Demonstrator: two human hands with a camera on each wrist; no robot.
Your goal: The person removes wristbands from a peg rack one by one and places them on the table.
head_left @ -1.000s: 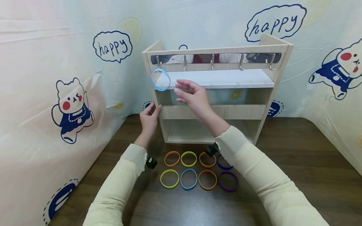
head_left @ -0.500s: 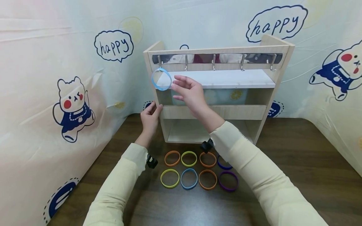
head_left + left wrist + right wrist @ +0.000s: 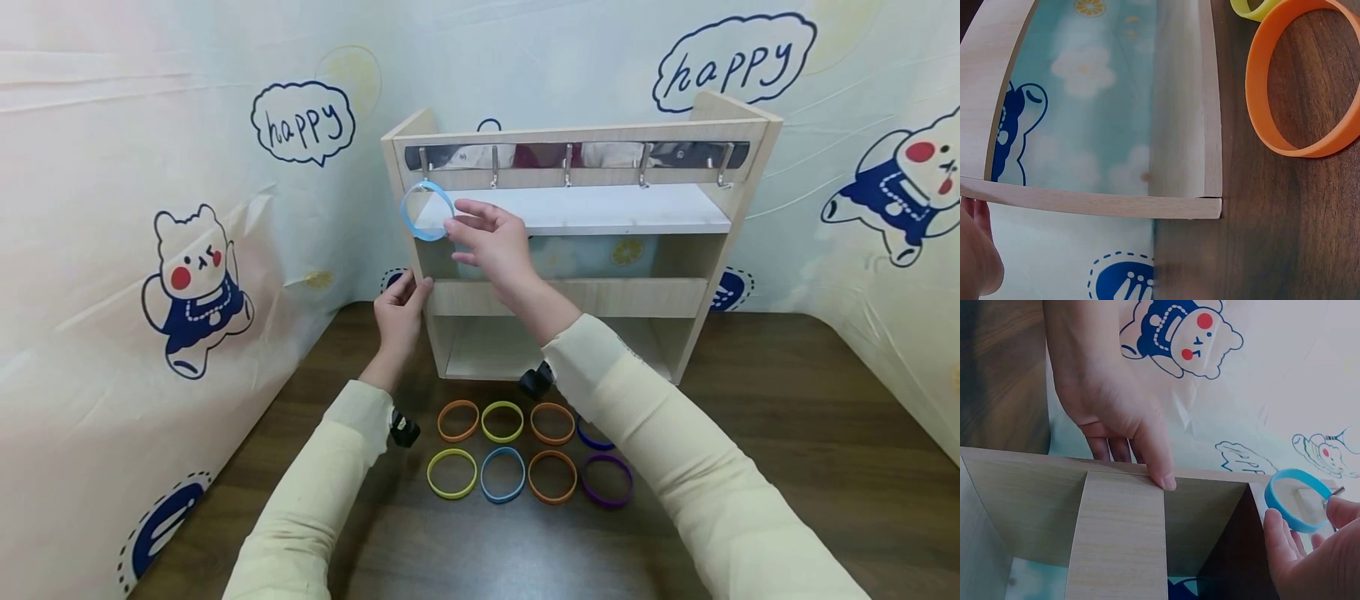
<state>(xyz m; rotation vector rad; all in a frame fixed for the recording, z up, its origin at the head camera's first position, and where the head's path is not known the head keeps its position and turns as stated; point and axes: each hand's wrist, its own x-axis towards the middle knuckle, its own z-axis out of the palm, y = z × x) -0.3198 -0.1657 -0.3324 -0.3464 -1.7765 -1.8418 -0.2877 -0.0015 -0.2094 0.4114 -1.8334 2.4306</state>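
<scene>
The right hand [image 3: 491, 242] was raised in front of the wooden rack [image 3: 738, 167], its fingers [image 3: 1275, 534] lightly bent and narrow, touching the right edge of the light blue band [image 3: 426, 210]. That band hung from the leftmost hook [image 3: 423, 162] under the rack's top rail, at the far left of the white shelf [image 3: 622, 208]. From the right wrist view the fingertips sat at the band's rim; whether they truly pinched it could not be told.

The left hand [image 3: 400, 312] gripped the rack's left side panel, thumb on the front edge and fingers curled behind it.

On the dark worktop [image 3: 787, 417], just near of the rack, lay two rows of bands: orange [image 3: 458, 420], yellow-green [image 3: 502, 421], orange and a partly hidden purple one in the far row; yellow [image 3: 452, 473], blue [image 3: 502, 475], orange [image 3: 552, 477] and purple [image 3: 607, 481] in the near row. Four more hooks along the rail were bare.
</scene>
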